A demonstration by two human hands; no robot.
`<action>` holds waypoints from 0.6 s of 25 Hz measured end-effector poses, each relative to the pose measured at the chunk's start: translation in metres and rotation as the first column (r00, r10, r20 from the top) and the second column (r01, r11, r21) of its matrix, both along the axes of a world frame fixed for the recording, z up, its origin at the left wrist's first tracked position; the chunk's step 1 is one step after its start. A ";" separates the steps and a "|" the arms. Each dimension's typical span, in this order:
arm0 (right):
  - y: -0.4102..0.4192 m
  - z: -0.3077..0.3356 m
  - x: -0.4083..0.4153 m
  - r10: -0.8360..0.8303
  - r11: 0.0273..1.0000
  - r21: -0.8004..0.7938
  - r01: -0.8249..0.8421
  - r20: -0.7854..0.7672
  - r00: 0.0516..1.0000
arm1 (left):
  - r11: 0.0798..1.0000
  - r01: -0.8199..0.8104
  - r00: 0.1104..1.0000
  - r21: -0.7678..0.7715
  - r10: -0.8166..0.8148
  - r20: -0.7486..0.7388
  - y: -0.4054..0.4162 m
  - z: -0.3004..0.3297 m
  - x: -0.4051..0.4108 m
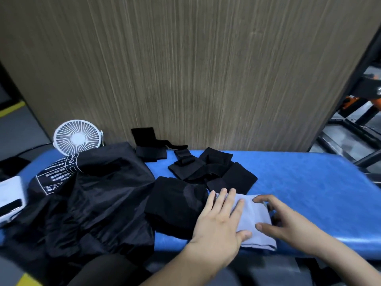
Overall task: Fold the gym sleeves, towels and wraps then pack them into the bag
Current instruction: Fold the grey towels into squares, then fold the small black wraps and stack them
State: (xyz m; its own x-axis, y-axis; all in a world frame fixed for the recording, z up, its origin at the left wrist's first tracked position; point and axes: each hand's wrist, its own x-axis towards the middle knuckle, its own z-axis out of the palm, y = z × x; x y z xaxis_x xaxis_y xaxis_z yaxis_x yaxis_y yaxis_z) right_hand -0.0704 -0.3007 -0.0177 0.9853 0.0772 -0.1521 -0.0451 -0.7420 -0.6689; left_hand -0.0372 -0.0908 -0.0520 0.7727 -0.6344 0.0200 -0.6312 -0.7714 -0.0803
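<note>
A folded grey towel point(254, 219) lies on the blue bench point(309, 182) near its front edge. My left hand point(218, 223) lies flat on the towel's left half, fingers straight. My right hand point(284, 221) touches the towel's right side with thumb and fingertips, fingers loosely bent. A black folded sleeve point(175, 205) lies just left of the towel. Behind it is a heap of black wraps and sleeves point(212, 170), and another black wrap point(150, 147) lies against the wall. The black bag point(92, 203) with white print slumps at the left.
A white desk fan point(77, 137) stands at the back left beside the bag. A white device point(10, 197) sits at the far left edge. A wood-grain panel point(185, 69) rises right behind the bench. Metal gym frames point(350, 129) stand at the right.
</note>
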 end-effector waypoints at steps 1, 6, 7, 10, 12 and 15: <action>-0.003 -0.003 0.001 0.019 0.999 -0.028 -0.020 -0.008 1.000 | 1.000 0.000 1.000 0.007 0.000 0.011 -0.001 -0.001 0.000; -0.010 0.001 0.002 0.046 0.998 0.051 -0.044 -0.048 0.998 | 0.999 0.004 0.991 -0.041 0.002 0.133 0.003 -0.003 0.001; -0.009 0.002 0.003 0.042 0.994 0.107 -0.036 -0.055 0.998 | 0.999 0.012 0.987 -0.048 -0.004 0.163 0.005 -0.004 0.004; -0.003 0.001 0.007 0.044 0.986 0.164 -0.035 -0.056 0.997 | 0.997 0.024 0.978 -0.071 -0.008 0.209 0.008 -0.006 0.010; -0.004 0.008 0.011 0.078 0.980 0.190 -0.059 -0.095 0.992 | 0.995 0.031 0.975 -0.095 -0.009 0.222 0.008 -0.006 0.010; -0.028 0.023 0.027 0.049 0.951 0.309 -0.001 -0.147 0.988 | 0.990 0.023 0.973 -0.136 0.009 0.232 0.006 0.002 0.010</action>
